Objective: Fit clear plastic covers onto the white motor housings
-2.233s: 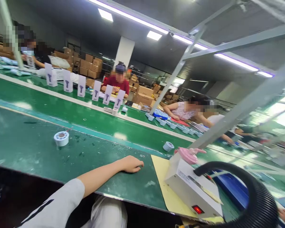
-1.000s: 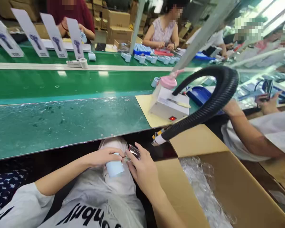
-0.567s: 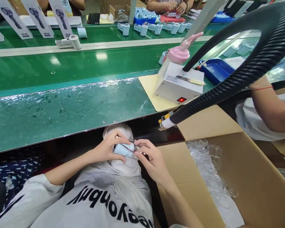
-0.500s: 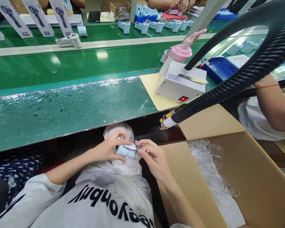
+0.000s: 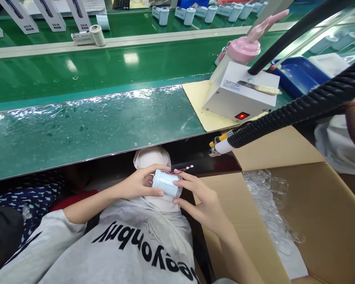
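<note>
Over my lap, a light-blue plastic cylinder [image 5: 165,183] lies on its side between my two hands. My left hand [image 5: 142,183] wraps its left end, thumb below and fingers above. At the other end, the fingers and thumb of my right hand [image 5: 199,195] grip the cylinder near a clear plastic piece [image 5: 179,191]. Thin red and black wires [image 5: 182,170] with small white connectors stick out above my right fingers. What the cylinder is part of cannot be made out.
A cardboard box [image 5: 307,213] with clear plastic parts [image 5: 269,209] stands to my right. A black corrugated hose [image 5: 284,110] with a nozzle [image 5: 216,149] hangs above it. On the bench [image 5: 106,130] sits a white machine [image 5: 239,92]. Light-blue units [image 5: 189,16] line the green conveyor [image 5: 106,71].
The cylinder has turned in my hands, and the wires now point up and right instead of lying across it. My right fingers have moved from the wires onto the cylinder's end. The view has shifted.
</note>
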Tool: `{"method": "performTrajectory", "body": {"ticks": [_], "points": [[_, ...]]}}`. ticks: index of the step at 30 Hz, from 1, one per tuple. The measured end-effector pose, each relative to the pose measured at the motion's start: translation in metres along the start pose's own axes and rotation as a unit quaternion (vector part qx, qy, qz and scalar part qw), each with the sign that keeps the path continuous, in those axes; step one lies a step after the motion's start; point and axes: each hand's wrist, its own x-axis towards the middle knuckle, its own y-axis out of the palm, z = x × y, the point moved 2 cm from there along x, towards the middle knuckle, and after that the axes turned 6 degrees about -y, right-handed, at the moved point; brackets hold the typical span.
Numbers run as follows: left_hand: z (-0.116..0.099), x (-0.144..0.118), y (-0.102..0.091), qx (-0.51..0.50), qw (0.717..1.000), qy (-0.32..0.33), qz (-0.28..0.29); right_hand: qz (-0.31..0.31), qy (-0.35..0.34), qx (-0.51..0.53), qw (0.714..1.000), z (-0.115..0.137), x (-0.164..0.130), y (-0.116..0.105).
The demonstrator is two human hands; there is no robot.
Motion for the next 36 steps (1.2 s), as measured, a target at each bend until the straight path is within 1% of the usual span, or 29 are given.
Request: {"method": "performTrajectory", "body": {"ticks": [2, 5, 8, 11, 14, 17, 19, 20, 23, 25, 28, 31, 33, 36], "points": [[-0.002, -0.003, -0.001, 0.018, 1.000, 0.012, 0.006, 0.010, -0.012, -0.009, 1.000, 0.003, 0.000, -0.001], [-0.010, -0.007, -0.002, 0.092, 0.995, 0.046, 0.002, 0.017, -0.007, -0.003, 1.000, 0.004, 0.001, -0.001], [-0.017, -0.011, -0.004, 0.162, 0.982, 0.096, 0.005, 0.022, 0.012, 0.011, 1.000, 0.003, 0.000, 0.000], [-0.020, -0.013, -0.004, 0.220, 0.963, 0.154, 0.013, 0.022, 0.035, 0.030, 0.999, 0.005, 0.000, 0.000], [-0.021, -0.013, -0.005, 0.245, 0.951, 0.188, 0.017, 0.017, 0.059, 0.059, 0.996, 0.006, 0.000, 0.000], [-0.021, -0.014, -0.004, 0.245, 0.949, 0.197, 0.020, 0.009, 0.079, 0.095, 0.992, 0.008, 0.001, 0.001], [-0.020, -0.015, -0.004, 0.237, 0.954, 0.185, 0.022, 0.005, 0.087, 0.112, 0.990, 0.008, 0.001, 0.001], [-0.019, -0.015, -0.004, 0.224, 0.960, 0.168, 0.021, 0.004, 0.088, 0.115, 0.989, 0.008, 0.000, 0.002], [-0.015, -0.015, -0.004, 0.150, 0.984, 0.091, 0.013, -0.004, 0.088, 0.108, 0.990, 0.006, -0.002, 0.004], [-0.012, -0.014, -0.004, 0.099, 0.994, 0.055, 0.008, -0.014, 0.089, 0.105, 0.990, 0.004, -0.004, 0.006], [-0.011, -0.010, -0.003, 0.063, 0.997, 0.035, 0.006, -0.033, 0.092, 0.117, 0.988, 0.001, -0.006, 0.007], [-0.012, -0.005, -0.002, 0.049, 0.999, 0.020, 0.009, -0.043, 0.094, 0.124, 0.987, 0.000, -0.008, 0.007], [-0.013, -0.003, -0.001, 0.045, 0.999, 0.015, 0.010, -0.047, 0.084, 0.104, 0.990, 0.000, -0.009, 0.005], [-0.014, -0.001, 0.001, 0.048, 0.999, 0.018, 0.003, -0.060, 0.051, 0.045, 0.996, 0.003, -0.012, 0.002]]}}
